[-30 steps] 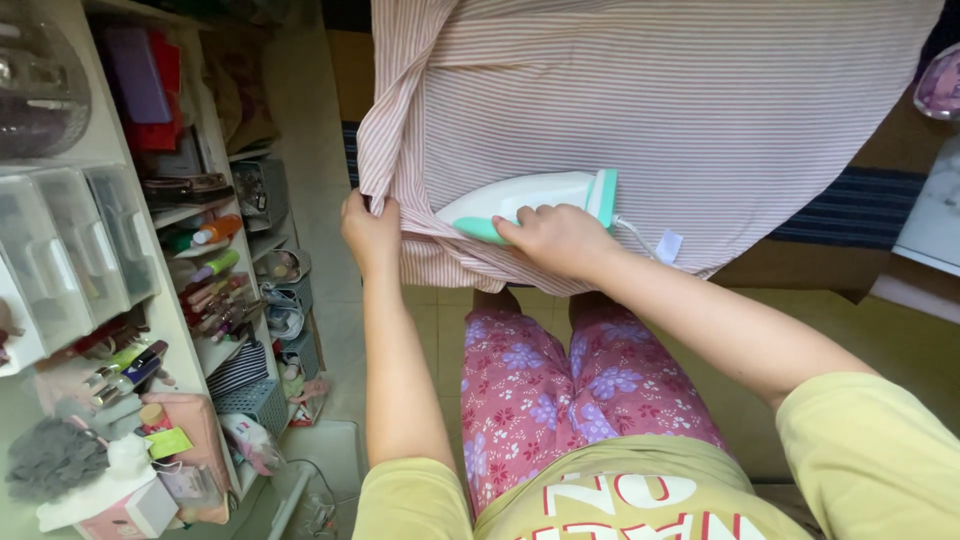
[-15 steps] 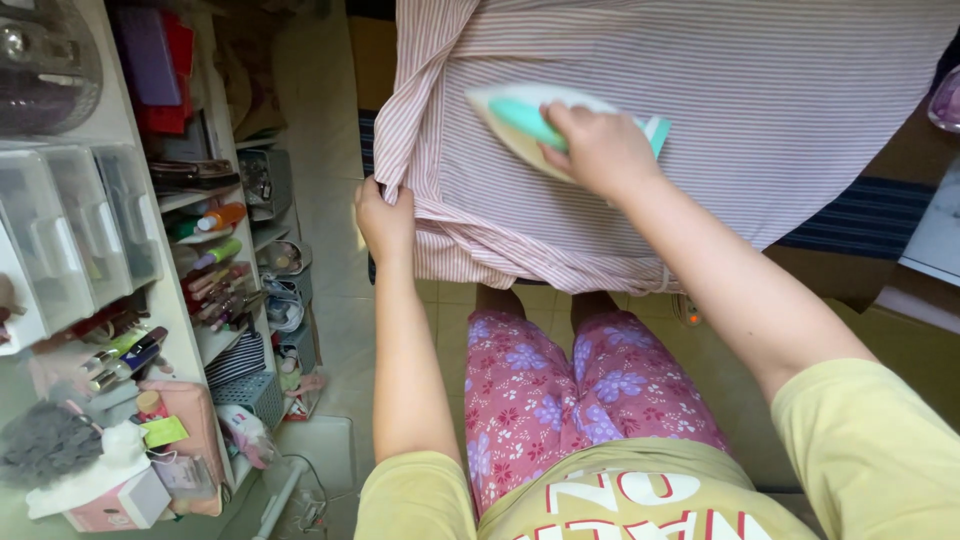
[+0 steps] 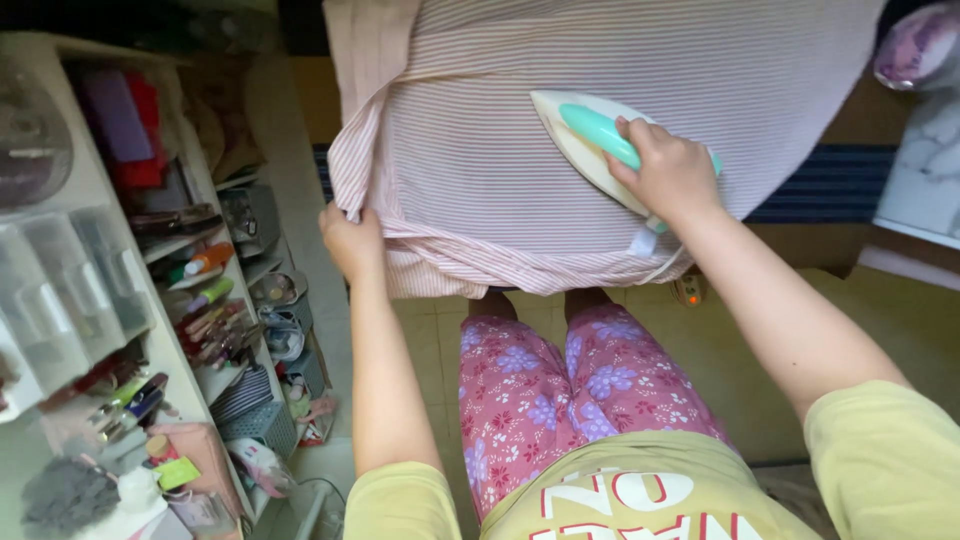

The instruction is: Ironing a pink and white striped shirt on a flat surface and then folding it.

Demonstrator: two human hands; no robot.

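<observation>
Nearest, left hand [image 3: 352,243]: closed, pinching striped shirt [image 3: 560,120] hem at its left edge. Farther, right hand [image 3: 672,172]: wrapped around iron [image 3: 585,140] handle, iron flat on shirt, long axis diagonal, nose pointing up-left, away from the right hand.

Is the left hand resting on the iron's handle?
No, the left hand grips the edge of the striped shirt, while the right hand holds the iron.

My left hand [image 3: 352,243] pinches shut low at left; my right hand [image 3: 668,172] reaches forward, fingers curled tight.
</observation>
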